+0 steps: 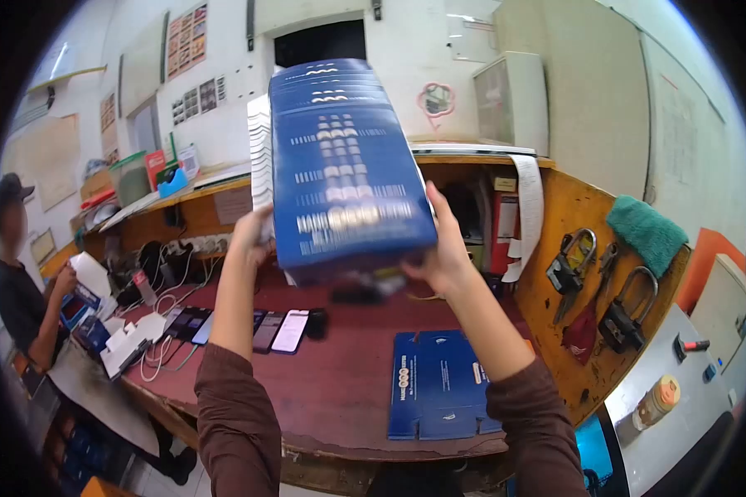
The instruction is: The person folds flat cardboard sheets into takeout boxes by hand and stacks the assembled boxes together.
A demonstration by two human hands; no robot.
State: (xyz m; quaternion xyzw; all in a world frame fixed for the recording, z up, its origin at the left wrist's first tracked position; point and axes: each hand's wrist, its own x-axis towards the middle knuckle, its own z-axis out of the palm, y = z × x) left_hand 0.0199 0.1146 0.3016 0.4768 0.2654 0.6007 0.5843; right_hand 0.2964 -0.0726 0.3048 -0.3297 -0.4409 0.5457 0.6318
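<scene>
Both my hands hold up a thick stack of blue printed carton blanks (352,166) above the table. The layered edges show at its top and along its white left side. My left hand (255,236) grips the lower left edge, its fingers partly hidden behind the stack. At the lower right corner, my right hand (443,248) is closed around the edge. Below my right forearm, a flat blue carton blank (439,385) lies on the dark red table (340,377). Beneath the stack is a blurred dark object that I cannot make out.
Several phones (290,331) lie left of centre among white cables. At the far left stands another person (29,290) holding a blue and white packet. Padlocks (622,323) and a green cloth (648,232) hang on the wooden side panel. A jar (659,398) stands at right.
</scene>
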